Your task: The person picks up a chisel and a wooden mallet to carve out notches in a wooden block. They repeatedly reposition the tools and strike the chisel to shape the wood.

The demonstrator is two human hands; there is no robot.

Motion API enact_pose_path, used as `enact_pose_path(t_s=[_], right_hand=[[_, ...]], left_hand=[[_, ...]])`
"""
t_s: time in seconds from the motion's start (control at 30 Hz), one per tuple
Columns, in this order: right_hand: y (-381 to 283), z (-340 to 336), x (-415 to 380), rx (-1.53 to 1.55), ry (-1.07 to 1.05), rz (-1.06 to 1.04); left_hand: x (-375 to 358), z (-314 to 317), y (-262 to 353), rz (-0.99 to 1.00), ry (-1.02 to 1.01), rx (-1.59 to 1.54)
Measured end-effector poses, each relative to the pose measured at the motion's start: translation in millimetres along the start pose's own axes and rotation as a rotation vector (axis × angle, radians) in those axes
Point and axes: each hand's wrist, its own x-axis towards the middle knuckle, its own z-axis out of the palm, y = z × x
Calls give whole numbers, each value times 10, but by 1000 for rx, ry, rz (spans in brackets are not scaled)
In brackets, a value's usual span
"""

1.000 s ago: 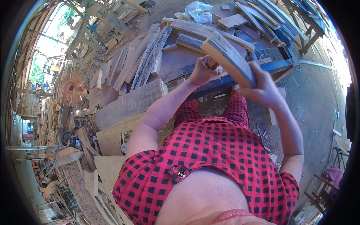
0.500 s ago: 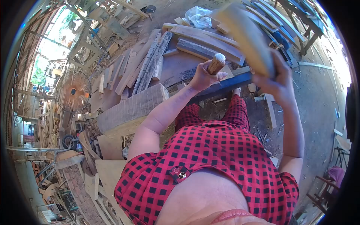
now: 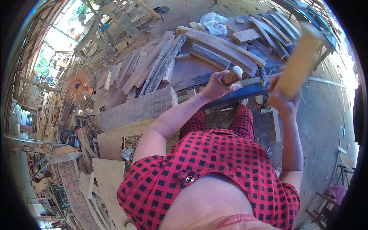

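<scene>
My left hand (image 3: 216,88) is wrapped round a short round wooden handle (image 3: 233,76) with a pale, worn top end. What lies below the handle is hidden by the hand. On the right, my right hand (image 3: 283,100) grips a wooden block (image 3: 299,63), raised and slanting up to the right, its far end blurred. The block and the handle are apart. Beneath both hands runs a dark beam (image 3: 245,92). Just beyond it, between the hands, a small dark tool (image 3: 263,76) stands among wood pieces.
A thick squared timber (image 3: 140,109) lies left of my legs. Long planks (image 3: 163,63) and more boards (image 3: 222,46) lie on the low surface ahead, with a clear plastic bag (image 3: 213,23). A round wire fan (image 3: 77,85) stands at the left, and a chair (image 3: 326,207) at the lower right.
My right hand has swung the block to the right, away from the handle. The view has shifted a little, and my left hand with the handle appears slightly lower and further right.
</scene>
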Motion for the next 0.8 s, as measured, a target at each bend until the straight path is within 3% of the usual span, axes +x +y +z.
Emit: enact_pose_path(t_s=[0.07, 0.13, 0.17, 0.2, 0.3, 0.33, 0.4, 0.43, 0.47, 0.53, 0.67, 0.73, 0.8], right_hand=[[3, 8, -11, -80, -26, 19], [-108, -26, 26, -360, -301, 333], [-7, -118, 54, -522, -181, 86], [-27, -156, 43, -522, -189, 88], [-244, -89, 34, 209, 76, -27], [-206, -32, 17, 210, 74, -33], [-72, 82, -15, -312, -97, -189], [3, 85, -8, -616, -281, -30], [9, 46, -21, -616, -276, -24], [-65, -28, 33, -299, -242, 382], [415, 81, -62, -83, -94, 449], [773, 153, -207, -263, -138, 492], [1051, 252, -335, -727, -315, 400]], left_hand=[[4, 2, -42, 34, 11, 115], [1, 5, -60, 47, 28, 141], [-3, -26, -80, -41, 11, 66], [-10, -36, -113, -44, 20, 64], [-3, -25, -154, 29, 7, 125], [0, -29, -146, 40, -8, 182], [25, -43, -132, 60, -24, 241], [31, -25, -132, 86, -20, 202], [18, -1, -136, 105, -20, 160], [19, -14, -43, 88, 12, 67], [-89, -284, -112, 50, 221, -19], [-139, -432, -189, 104, 287, -102], [-201, -501, -210, 162, 359, -183]])
